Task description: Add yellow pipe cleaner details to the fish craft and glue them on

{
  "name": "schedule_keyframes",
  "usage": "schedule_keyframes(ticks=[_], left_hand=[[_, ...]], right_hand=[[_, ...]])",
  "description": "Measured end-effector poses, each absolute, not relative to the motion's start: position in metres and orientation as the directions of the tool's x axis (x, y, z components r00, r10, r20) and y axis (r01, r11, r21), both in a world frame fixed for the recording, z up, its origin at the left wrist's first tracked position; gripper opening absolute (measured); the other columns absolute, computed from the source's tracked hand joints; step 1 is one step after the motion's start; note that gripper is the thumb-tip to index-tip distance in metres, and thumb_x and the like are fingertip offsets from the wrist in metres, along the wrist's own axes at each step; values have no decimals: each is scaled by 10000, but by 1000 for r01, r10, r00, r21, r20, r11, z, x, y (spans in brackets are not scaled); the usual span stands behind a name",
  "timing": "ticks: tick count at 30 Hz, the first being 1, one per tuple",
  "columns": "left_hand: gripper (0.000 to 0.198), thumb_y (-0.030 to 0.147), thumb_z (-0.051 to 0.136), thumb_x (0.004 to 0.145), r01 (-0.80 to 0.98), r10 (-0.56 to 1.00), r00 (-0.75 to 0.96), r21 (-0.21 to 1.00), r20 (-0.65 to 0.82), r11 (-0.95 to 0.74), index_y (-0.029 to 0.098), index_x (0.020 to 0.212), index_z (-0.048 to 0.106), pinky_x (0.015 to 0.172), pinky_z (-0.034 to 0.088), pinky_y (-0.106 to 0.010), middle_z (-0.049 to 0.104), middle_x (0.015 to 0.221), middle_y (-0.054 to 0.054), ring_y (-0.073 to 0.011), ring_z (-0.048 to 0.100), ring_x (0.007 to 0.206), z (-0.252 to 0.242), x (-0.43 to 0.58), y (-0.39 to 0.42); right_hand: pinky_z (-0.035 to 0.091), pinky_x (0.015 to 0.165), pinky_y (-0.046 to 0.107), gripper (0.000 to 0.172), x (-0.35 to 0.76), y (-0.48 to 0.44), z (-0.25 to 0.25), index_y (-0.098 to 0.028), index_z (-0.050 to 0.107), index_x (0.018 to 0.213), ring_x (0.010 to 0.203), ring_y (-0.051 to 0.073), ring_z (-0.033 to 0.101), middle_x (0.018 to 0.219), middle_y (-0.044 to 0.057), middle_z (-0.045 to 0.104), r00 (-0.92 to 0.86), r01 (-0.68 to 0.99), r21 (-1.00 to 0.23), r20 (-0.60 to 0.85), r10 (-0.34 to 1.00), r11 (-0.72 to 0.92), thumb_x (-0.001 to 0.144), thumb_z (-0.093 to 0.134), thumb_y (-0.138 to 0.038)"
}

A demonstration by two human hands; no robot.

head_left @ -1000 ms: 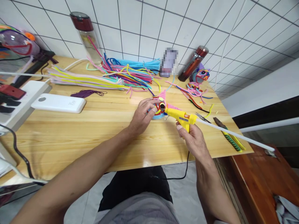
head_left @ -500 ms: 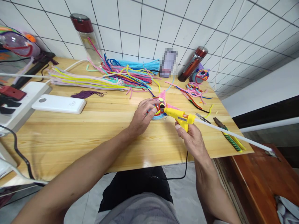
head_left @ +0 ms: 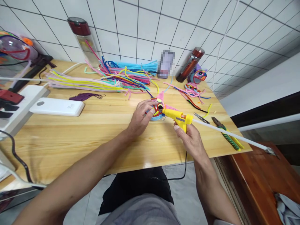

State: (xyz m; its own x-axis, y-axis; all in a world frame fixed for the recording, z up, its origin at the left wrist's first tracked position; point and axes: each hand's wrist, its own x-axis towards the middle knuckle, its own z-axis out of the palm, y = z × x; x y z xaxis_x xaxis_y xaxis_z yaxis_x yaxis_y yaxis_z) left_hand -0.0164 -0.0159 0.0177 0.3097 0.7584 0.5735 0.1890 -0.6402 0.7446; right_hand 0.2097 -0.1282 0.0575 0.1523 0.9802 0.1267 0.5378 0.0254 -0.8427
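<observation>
My right hand (head_left: 190, 137) is wrapped around the grip of a yellow glue gun (head_left: 178, 117). A long white glue stick (head_left: 231, 133) sticks out of the gun's back end. The nozzle points left at a pipe-cleaner figure (head_left: 157, 117) in blue, red, yellow and pink, with a pink cone on top. Whether the tip touches the figure I cannot tell. My left hand (head_left: 141, 115) is closed over the figure's left side, its fingers bent onto it and covering part of it.
Bundled pipe cleaners (head_left: 84, 82) lie at the back. Pliers (head_left: 228, 134) and small snips (head_left: 201, 118) rest on the right. A power bank (head_left: 57, 107) and a purple tassel (head_left: 85, 96) lie left. A glass bottle (head_left: 85, 43), a phone (head_left: 166, 64) and a red thermos (head_left: 190, 64) stand along the wall.
The whole view has shifted slightly, so everything sits a little further left. Both hands, the glue gun and the figure keep about the same places relative to each other.
</observation>
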Motion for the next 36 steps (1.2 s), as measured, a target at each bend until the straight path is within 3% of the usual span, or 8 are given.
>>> schedule_keyframes(ticks=[14,36], left_hand=[[341,483,462,1129,179,775,297,765,558,-619,257,980,670,1284,441,-563,772,1413,-77,-276,597,1457,18,-16,-15],[292,459,491,1112,163,781,289,775,554,-610,260,999,672,1276,449,-564,776,1407,-79,-277,617,1430,18,-16,-15]], right_hand=[[519,778,384,359,221,-136,50,-220,732,987,874,256,664,973,60,747,200,505,-863,122,972,4,982,692,-577],[562,771,397,419,221,-127,44,-218,750,1064,880,277,686,925,70,751,216,513,-858,131,968,1,974,687,-622]])
